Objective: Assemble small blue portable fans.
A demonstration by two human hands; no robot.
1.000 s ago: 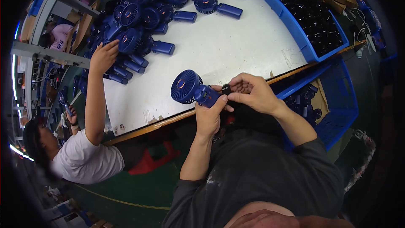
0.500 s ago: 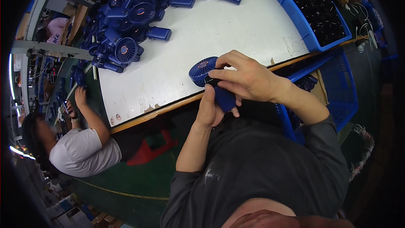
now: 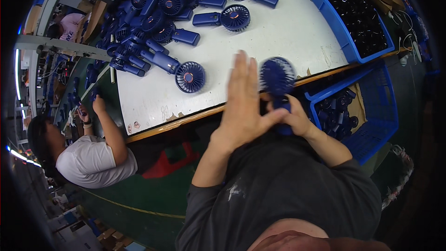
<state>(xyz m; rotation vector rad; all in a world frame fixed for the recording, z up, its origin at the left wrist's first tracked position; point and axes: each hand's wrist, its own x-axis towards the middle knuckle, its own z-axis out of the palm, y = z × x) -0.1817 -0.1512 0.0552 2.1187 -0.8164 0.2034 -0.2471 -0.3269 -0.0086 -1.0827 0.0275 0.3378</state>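
A blue handheld fan point(image 3: 277, 75) stands upright at the table's front edge, its round head blurred. My right hand point(image 3: 297, 117) is wrapped round its handle. My left hand point(image 3: 244, 107) is raised just left of the fan, palm flat and fingers stretched out, slightly smeared by motion. Its thumb reaches across toward the right hand, partly hiding the handle. Farther up the white tabletop lie a loose blue fan point(image 3: 190, 77) and another fan point(image 3: 235, 17), both apart from my hands.
A heap of blue fans point(image 3: 153, 21) covers the table's far left. At the right a blue tray point(image 3: 337, 37) holds many small black parts. Below it is a blue crate point(image 3: 378, 107) with dark fans inside. A person in a white shirt point(image 3: 93, 162) works at left beside a red stool point(image 3: 172, 165).
The fan is now in my right hand, whose pinch on a small black piece is gone. My left hand has let go and opened. Two more fans lie loose on the table.
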